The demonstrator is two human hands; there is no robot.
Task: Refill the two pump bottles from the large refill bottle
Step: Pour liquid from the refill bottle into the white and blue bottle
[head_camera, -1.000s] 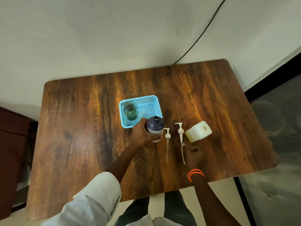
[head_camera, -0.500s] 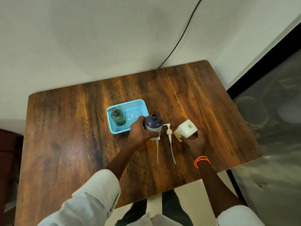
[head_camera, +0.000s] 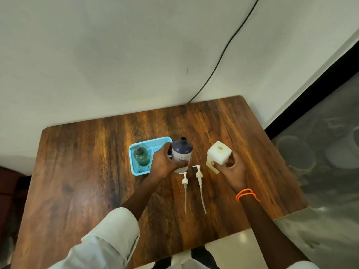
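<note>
Nearest the camera, two white sleeves (head_camera: 108,237) run off the bottom edge, the right one barely showing. Two loose pump heads (head_camera: 194,179) lie side by side on the wooden table (head_camera: 77,191), tubes pointing back at the person. Just beyond, the left hand (head_camera: 165,164) wraps the purple pump bottle (head_camera: 182,152), neck uncapped, base hidden behind the fingers. The right hand (head_camera: 232,169), with an orange wrist cord (head_camera: 245,194), clutches the white refill bottle (head_camera: 218,155), mouth uncapped; whether it's lifted or resting, can't tell. Left of them, a green pump bottle (head_camera: 141,156) stands in the blue basket (head_camera: 134,169), partly blocked by the left hand. Farther back, a dark cable (head_camera: 223,53) drops behind the table.
</note>
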